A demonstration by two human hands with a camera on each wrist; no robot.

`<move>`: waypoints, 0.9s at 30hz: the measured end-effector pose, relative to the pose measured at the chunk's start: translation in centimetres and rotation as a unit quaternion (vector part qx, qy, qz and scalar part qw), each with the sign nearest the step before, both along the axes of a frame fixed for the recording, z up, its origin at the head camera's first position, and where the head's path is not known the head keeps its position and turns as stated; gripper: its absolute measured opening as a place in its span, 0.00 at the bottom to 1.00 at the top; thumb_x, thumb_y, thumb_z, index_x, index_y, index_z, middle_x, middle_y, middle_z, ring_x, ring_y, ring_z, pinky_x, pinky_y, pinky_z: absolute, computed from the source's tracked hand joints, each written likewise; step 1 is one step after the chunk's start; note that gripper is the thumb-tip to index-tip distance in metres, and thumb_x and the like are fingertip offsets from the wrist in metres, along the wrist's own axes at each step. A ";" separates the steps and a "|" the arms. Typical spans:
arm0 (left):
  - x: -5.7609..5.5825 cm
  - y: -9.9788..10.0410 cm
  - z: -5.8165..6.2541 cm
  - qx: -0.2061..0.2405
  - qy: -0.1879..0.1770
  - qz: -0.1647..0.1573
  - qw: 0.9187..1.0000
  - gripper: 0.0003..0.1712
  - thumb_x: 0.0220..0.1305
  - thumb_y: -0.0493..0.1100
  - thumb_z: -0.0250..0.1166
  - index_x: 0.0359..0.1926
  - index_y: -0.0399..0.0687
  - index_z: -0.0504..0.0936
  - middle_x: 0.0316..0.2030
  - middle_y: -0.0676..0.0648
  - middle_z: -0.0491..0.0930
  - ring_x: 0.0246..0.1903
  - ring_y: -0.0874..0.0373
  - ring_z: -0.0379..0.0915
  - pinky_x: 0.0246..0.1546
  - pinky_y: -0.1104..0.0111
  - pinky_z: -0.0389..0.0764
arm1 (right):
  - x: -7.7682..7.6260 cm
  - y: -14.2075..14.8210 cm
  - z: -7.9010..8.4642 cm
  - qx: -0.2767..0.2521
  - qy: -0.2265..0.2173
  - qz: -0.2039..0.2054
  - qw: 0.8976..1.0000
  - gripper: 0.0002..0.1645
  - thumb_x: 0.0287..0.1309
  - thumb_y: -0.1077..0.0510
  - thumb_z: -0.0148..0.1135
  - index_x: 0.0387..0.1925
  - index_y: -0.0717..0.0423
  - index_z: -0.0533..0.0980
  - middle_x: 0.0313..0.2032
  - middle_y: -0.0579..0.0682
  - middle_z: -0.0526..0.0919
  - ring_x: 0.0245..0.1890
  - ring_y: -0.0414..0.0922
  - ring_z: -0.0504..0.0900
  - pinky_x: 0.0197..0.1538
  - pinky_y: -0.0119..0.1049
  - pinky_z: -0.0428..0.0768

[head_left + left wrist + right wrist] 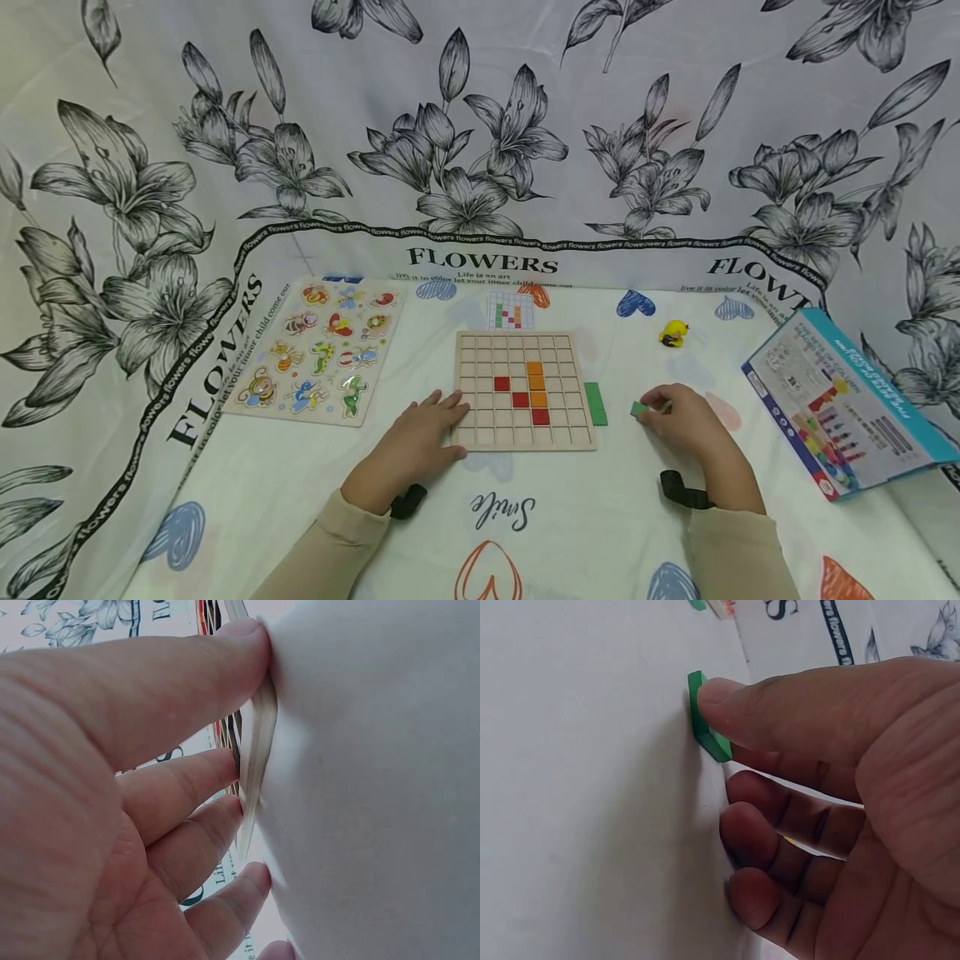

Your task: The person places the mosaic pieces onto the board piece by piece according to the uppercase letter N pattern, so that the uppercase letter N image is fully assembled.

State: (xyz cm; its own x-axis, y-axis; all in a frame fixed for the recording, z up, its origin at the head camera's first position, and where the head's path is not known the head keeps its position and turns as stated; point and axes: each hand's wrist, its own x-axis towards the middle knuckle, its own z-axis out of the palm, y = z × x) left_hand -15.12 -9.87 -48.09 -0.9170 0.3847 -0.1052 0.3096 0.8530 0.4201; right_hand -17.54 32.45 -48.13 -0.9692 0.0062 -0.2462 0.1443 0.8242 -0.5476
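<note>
Pinching a small green block [638, 408] in my right hand [686, 421], my flat, relaxed left hand [420, 437] steadying the grid board [480, 437], I judge placement next, needing accurate cell alignment.

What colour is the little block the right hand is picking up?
Green. The small block is pinched by the right hand against the white cloth, clearest in the right wrist view.
</note>
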 end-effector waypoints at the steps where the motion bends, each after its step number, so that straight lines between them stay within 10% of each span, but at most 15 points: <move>1: 0.0 0.0 0.0 0.001 -0.001 0.000 1.000 0.41 0.57 0.52 0.75 0.70 0.53 0.73 0.74 0.52 0.63 0.76 0.44 0.50 0.73 0.43 0.54 | 0.0 0.0 0.0 0.001 0.002 0.000 1.000 0.18 0.62 0.50 0.69 0.50 0.55 0.81 0.43 0.53 0.79 0.41 0.50 0.74 0.45 0.43 0.75; 18: 0.2 0.0 0.4 0.005 0.000 -0.002 1.000 0.41 0.56 0.52 0.76 0.70 0.52 0.73 0.74 0.51 0.63 0.76 0.44 0.51 0.73 0.42 0.54 | -0.3 -1.8 0.2 -0.027 0.079 -0.035 0.996 0.09 0.69 0.57 0.61 0.47 0.53 0.77 0.41 0.53 0.81 0.42 0.50 0.75 0.47 0.43 0.76; 27: 0.2 -0.1 0.4 0.001 -0.006 0.002 1.000 0.41 0.57 0.52 0.75 0.71 0.52 0.73 0.74 0.52 0.62 0.76 0.44 0.50 0.74 0.43 0.53 | -3.5 -10.4 1.2 -0.092 0.150 0.032 0.984 0.07 0.70 0.57 0.60 0.48 0.48 0.78 0.44 0.48 0.83 0.43 0.48 0.79 0.50 0.44 0.82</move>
